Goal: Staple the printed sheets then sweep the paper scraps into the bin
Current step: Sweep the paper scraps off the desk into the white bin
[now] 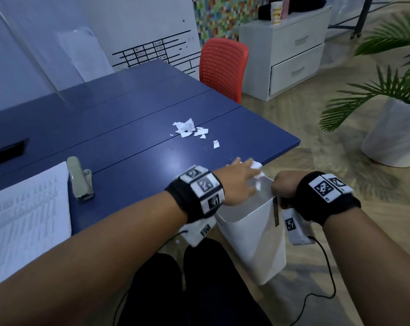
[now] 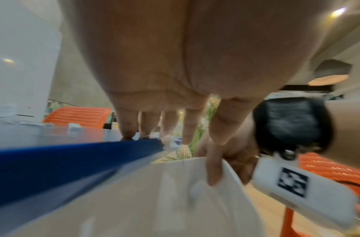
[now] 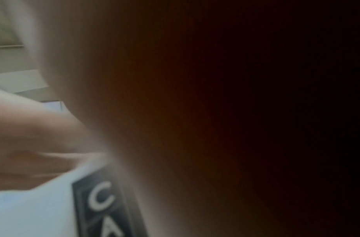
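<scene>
Blue table (image 1: 133, 109) set against pale wall (image 1: 34, 43); whiteboard panel (image 1: 157, 38) with black grid lines seen behind it. Red perforated chair (image 1: 222, 64) placed at table's far end. White two-drawer cabinet (image 1: 290, 57) stood beyond chair, multicoloured mosaic wall (image 1: 225, 17) behind. Wood-pattern floor (image 1: 328, 175) seen at right. Potted palm (image 1: 392, 85) in white pot (image 1: 394, 135) placed on floor. Light dim, glare reflected on tabletop.

Right wrist view is dark blur; printed sheets (image 1: 23, 208) cut off.

White paper scraps (image 1: 191, 129) mid-table, stapler (image 1: 80, 179) beside printed sheets (image 1: 25, 215), white bin (image 1: 251, 234) below edge
</scene>
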`<state>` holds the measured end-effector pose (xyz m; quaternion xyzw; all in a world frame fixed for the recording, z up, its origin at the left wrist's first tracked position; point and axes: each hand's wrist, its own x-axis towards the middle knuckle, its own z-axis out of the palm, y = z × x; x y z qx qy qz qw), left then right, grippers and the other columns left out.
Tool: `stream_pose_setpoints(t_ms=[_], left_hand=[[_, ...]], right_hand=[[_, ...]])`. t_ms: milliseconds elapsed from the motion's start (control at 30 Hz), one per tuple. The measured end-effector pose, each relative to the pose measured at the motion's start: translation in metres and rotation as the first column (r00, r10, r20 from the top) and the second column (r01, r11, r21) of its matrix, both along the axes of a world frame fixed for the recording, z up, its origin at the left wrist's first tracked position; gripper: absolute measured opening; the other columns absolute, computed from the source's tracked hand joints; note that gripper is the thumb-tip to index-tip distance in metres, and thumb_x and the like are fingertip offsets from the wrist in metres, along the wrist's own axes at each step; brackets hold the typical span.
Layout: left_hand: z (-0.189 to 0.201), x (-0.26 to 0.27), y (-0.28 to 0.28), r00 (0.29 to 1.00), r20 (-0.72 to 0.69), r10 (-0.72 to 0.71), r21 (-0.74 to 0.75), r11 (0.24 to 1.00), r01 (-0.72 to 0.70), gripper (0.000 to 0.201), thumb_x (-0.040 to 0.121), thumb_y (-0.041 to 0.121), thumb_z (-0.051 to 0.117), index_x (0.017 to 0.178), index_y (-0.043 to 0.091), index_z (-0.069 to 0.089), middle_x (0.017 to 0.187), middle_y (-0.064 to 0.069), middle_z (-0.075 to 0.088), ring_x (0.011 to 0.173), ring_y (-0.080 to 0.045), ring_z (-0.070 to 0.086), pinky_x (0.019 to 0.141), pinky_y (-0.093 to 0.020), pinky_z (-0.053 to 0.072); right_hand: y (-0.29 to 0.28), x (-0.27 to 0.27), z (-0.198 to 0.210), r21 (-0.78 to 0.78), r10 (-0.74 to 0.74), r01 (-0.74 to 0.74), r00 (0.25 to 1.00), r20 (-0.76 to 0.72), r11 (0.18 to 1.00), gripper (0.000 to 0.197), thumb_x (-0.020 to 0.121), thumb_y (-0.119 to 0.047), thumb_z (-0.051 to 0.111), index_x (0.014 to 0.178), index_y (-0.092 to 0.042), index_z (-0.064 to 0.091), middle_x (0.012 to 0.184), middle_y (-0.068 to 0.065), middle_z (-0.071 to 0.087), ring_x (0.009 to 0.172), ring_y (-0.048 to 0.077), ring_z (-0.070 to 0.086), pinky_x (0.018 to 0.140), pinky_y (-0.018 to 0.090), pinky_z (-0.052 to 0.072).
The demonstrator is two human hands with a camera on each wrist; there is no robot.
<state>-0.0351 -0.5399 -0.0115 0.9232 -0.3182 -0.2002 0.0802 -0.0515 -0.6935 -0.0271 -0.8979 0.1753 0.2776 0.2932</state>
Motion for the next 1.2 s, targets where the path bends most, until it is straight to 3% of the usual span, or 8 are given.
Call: stream_pose_setpoints(t_ms=[167, 300, 433, 600, 833, 1000, 1133, 1200], left_hand=[[-0.01, -0.033, 0.009, 0.989, -0.002, -0.145, -0.057, 0.988, 0.145, 0.054, 0.093, 0.026, 0.049, 0.146, 0.027, 0.037, 0.156, 0.0, 0.035, 0.143, -0.024, 0.032, 0.116, -0.041, 0.029], [0.004, -0.008, 0.021, 0.991, 0.134, 0.003, -0.21, 0.977, 0.025, 0.048, 0.086, 0.033, 0.05, 0.134, 0.031, 0.052, 0.138, 0.003, 0.058, 0.127, -0.019, 0.053, 0.106, -0.038, 0.043], [0.034, 0.054, 0.054, 0.928, 0.225, 0.298, -0.333, 0.918, -0.214, 0.051, 0.091, 0.032, 0.057, 0.141, 0.023, 0.047, 0.147, 0.004, 0.049, 0.133, -0.016, 0.047, 0.108, -0.022, 0.031], [0.038, 0.132, 0.108, 0.858, 0.249, 0.45, -0.058, 0.891, -0.45, 0.069, 0.089, 0.042, 0.058, 0.15, 0.026, 0.03, 0.159, -0.001, 0.029, 0.143, -0.022, 0.035, 0.116, -0.034, 0.027], [0.005, 0.164, 0.106, 0.894, 0.161, 0.419, -0.01, 0.906, -0.423, 0.069, 0.09, 0.043, 0.057, 0.151, 0.031, 0.026, 0.163, -0.007, 0.016, 0.15, -0.026, 0.016, 0.118, -0.039, 0.018], [0.001, 0.163, 0.1, 0.895, 0.174, 0.41, 0.007, 0.909, -0.417, 0.055, 0.087, 0.044, 0.058, 0.139, 0.03, 0.047, 0.147, 0.0, 0.048, 0.132, -0.025, 0.046, 0.105, -0.03, 0.035], [0.009, 0.125, 0.097, 0.933, 0.215, 0.288, 0.039, 0.952, -0.303, 0.041, 0.086, 0.039, 0.061, 0.126, 0.027, 0.059, 0.133, 0.0, 0.06, 0.108, -0.023, 0.06, 0.094, -0.028, 0.042], [0.012, 0.094, 0.094, 0.963, 0.203, 0.175, 0.042, 0.981, -0.187, 0.042, 0.088, 0.036, 0.06, 0.128, 0.023, 0.059, 0.136, 0.0, 0.057, 0.113, -0.022, 0.057, 0.098, -0.028, 0.04]], right_hand=[[-0.01, -0.002, -0.006, 0.031, 0.007, -0.007, 1.0, 0.0, 0.999, 0.025, 0.082, -0.003, 0.05, 0.058, -0.007, 0.055, 0.036, 0.003, 0.05, 0.034, 0.019, 0.043, 0.046, 0.022, 0.033], [-0.01, 0.0, -0.009, 0.006, 0.004, -0.004, 1.0, 0.01, 1.0, 0.023, 0.08, -0.003, 0.046, 0.06, -0.004, 0.058, 0.039, 0.006, 0.056, 0.037, 0.021, 0.049, 0.049, 0.024, 0.039], [-0.008, 0.001, -0.012, -0.011, 0.009, -0.009, 1.0, 0.011, 1.0, 0.024, 0.078, 0.002, 0.044, 0.059, -0.002, 0.058, 0.037, 0.006, 0.055, 0.039, 0.022, 0.052, 0.049, 0.025, 0.041], [-0.005, 0.004, -0.016, 0.033, 0.002, -0.002, 1.0, 0.009, 0.999, 0.024, 0.076, 0.004, 0.041, 0.057, -0.001, 0.054, 0.037, 0.008, 0.054, 0.035, 0.021, 0.049, 0.046, 0.021, 0.038], [-0.005, 0.006, -0.019, 0.033, -0.002, 0.002, 1.0, 0.005, 0.999, 0.023, 0.072, 0.002, 0.04, 0.056, -0.001, 0.057, 0.041, 0.011, 0.057, 0.036, 0.022, 0.047, 0.045, 0.02, 0.036], [-0.003, 0.008, -0.022, 0.04, -0.032, 0.031, 0.999, 0.011, 0.999, 0.022, 0.073, 0.004, 0.04, 0.059, 0.0, 0.058, 0.041, 0.012, 0.057, 0.038, 0.022, 0.048, 0.047, 0.023, 0.037], [-0.002, 0.007, -0.023, 0.048, -0.039, 0.039, 0.999, 0.004, 0.998, 0.023, 0.074, 0.003, 0.04, 0.065, 0.003, 0.062, 0.043, 0.012, 0.058, 0.041, 0.022, 0.049, 0.048, 0.024, 0.039], [-0.003, 0.006, -0.022, 0.054, -0.034, 0.034, 0.999, 0.0, 0.998, 0.024, 0.074, 0.003, 0.04, 0.065, 0.003, 0.062, 0.043, 0.012, 0.057, 0.04, 0.022, 0.048, 0.047, 0.024, 0.038]])
